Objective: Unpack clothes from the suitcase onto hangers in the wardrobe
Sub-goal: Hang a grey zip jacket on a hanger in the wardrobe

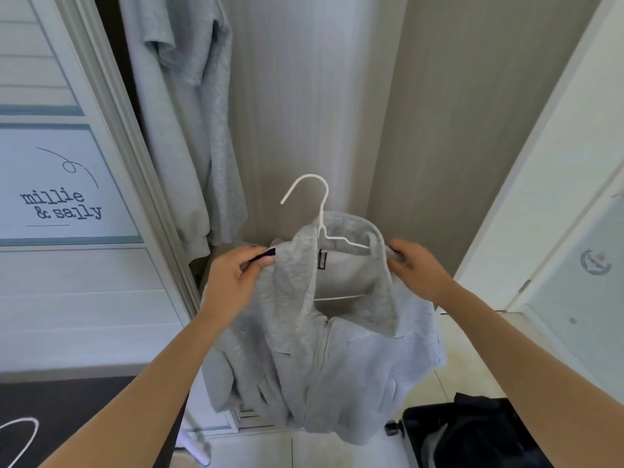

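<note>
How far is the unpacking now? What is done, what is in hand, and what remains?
Done: grey clothes already hang in the wardrobe. In hand: a grey jacket sits on a white hanger, with the left hand and right hand gripping its shoulders; it is not yet hung. Left: hang it, then unpack the dark clothes visible in the suitcase.

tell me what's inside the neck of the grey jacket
A white hanger: its hook rises above the collar of the grey jacket, and one shoulder wire and the bottom bar show in the neck opening, beside a black label. Its ends are covered by fabric.
</note>
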